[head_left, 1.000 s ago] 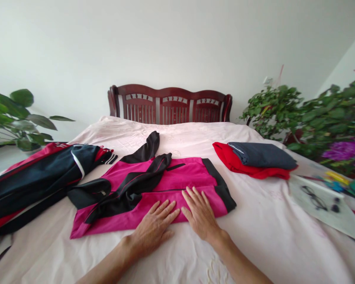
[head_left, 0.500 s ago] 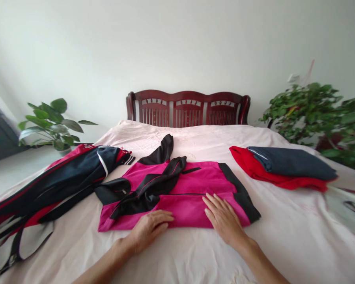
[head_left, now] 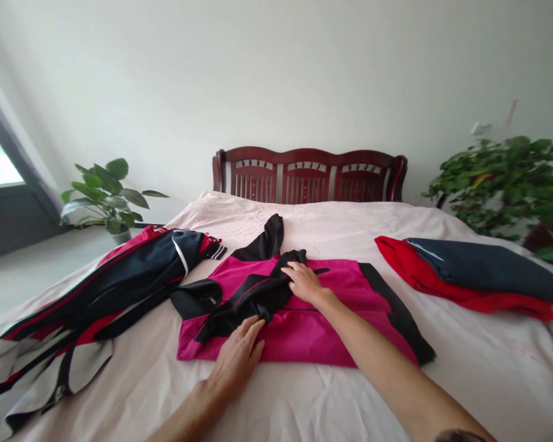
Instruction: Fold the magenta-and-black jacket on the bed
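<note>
Pink-and-black track jacket (head_left: 332,341) lay flat on pale bedsheet (head_left: 442,380), mid-bed. Your right hand (head_left: 306,283) open on black sleeve (head_left: 253,301); left hand (head_left: 237,356) open, touching same sleeve. Neither gripping. Folded navy-and-red clothes (head_left: 479,270) well right.

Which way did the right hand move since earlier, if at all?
Yes: the right hand moved toward the wooden headboard and leftward, reaching the black sleeve.

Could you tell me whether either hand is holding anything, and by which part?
No clear grip: right hand lies on the pink jacket's black sleeve, left hand at its edge.
</note>
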Available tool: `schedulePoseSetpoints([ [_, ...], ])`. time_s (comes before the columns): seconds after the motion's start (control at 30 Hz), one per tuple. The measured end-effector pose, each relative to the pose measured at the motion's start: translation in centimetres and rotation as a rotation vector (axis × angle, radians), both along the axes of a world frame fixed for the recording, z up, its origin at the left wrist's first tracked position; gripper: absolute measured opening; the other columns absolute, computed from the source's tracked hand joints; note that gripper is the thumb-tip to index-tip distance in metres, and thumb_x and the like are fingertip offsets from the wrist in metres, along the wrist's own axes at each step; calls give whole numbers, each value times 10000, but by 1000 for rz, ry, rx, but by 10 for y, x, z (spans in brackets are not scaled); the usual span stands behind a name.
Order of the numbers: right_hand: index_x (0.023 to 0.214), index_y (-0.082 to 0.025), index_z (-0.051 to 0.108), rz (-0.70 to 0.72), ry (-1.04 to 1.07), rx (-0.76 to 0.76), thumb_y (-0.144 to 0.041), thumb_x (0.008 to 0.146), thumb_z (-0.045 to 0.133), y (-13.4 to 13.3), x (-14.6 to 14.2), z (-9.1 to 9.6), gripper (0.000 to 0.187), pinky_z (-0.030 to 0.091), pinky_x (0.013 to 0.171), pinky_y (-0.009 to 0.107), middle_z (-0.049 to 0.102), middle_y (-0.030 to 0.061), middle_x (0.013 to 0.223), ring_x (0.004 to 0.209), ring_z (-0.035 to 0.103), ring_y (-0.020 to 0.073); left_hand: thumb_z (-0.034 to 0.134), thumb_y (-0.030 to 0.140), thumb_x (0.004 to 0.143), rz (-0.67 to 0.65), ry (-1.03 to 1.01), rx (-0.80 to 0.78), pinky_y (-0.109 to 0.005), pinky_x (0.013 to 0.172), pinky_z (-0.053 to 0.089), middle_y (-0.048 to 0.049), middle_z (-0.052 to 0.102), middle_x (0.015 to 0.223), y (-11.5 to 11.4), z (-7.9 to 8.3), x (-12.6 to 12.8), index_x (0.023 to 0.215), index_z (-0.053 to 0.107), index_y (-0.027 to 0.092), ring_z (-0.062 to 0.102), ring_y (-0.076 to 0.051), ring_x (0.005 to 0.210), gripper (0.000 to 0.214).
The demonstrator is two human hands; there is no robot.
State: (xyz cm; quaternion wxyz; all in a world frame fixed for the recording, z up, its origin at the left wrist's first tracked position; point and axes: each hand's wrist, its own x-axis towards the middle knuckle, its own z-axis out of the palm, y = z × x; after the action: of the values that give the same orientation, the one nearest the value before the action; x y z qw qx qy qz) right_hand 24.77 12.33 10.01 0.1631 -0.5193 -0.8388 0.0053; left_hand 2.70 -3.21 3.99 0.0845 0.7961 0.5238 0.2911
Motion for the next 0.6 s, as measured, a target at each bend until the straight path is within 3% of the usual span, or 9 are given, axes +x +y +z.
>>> schedulePoseSetpoints([
  [0.13, 1031, -213, 732, -5, 24, 41, -60, 809, 493, 21, -21, 8, 360, 454, 998, 355, 720, 68, 1110, 1096, 625, 216, 507, 290, 927, -20, 129, -23, -421, 1039, 502, -99, 570, 1380, -2, 9, -1, 1352, 557, 233, 583, -255, 1209, 432],
  [0.2, 1095, -192, 699, -18, 66, 97, -62, 832, 444, 25, -22, 23, 389, 480, 941, 341, 730, 73, 1065, 1029, 645, 214, 510, 330, 935, -24, 159, -19, -427, 1019, 503, -87, 566, 1366, -1, 13, -2, 1354, 550, 260, 577, -253, 1181, 426],
  [0.3, 1192, -189, 643, 6, 121, 200, -94, 868, 421, 20, -12, 58, 404, 458, 965, 328, 692, 77, 1174, 1096, 611, 211, 502, 371, 946, -19, 180, -13, -421, 1004, 493, -73, 569, 1332, 4, 13, 0, 1327, 561, 298, 570, -243, 1156, 392],
  [0.4, 1179, -219, 657, 136, 113, 324, -169, 901, 453, -3, 6, 94, 348, 429, 995, 325, 689, 56, 1136, 1106, 589, 208, 504, 372, 946, 48, 198, -3, -446, 1023, 464, -74, 566, 1343, 9, 7, 1, 1300, 574, 304, 558, -261, 1199, 368],
  [0.47, 1147, -234, 682, 284, 42, 417, -253, 933, 460, -27, 21, 106, 309, 447, 947, 336, 699, 53, 1005, 1005, 609, 207, 519, 358, 934, 123, 220, 15, -473, 1031, 448, -94, 570, 1357, 11, 4, 1, 1319, 561, 284, 556, -289, 1222, 394],
  [0.53, 1121, -237, 696, 416, -61, 436, -319, 952, 460, -54, 36, 107, 302, 460, 888, 333, 690, 50, 900, 904, 616, 195, 534, 348, 919, 194, 246, 28, -482, 1022, 446, -122, 610, 1308, 13, 6, 0, 1347, 542, 254, 573, -309, 1205, 438],
  [0.6, 1119, -240, 693, 480, -156, 350, -308, 943, 487, -77, 50, 97, 280, 460, 854, 317, 693, 44, 896, 871, 619, 182, 533, 339, 915, 249, 259, 11, -461, 988, 464, -137, 664, 1205, 14, 12, 0, 1301, 577, 220, 607, -310, 1153, 407],
])
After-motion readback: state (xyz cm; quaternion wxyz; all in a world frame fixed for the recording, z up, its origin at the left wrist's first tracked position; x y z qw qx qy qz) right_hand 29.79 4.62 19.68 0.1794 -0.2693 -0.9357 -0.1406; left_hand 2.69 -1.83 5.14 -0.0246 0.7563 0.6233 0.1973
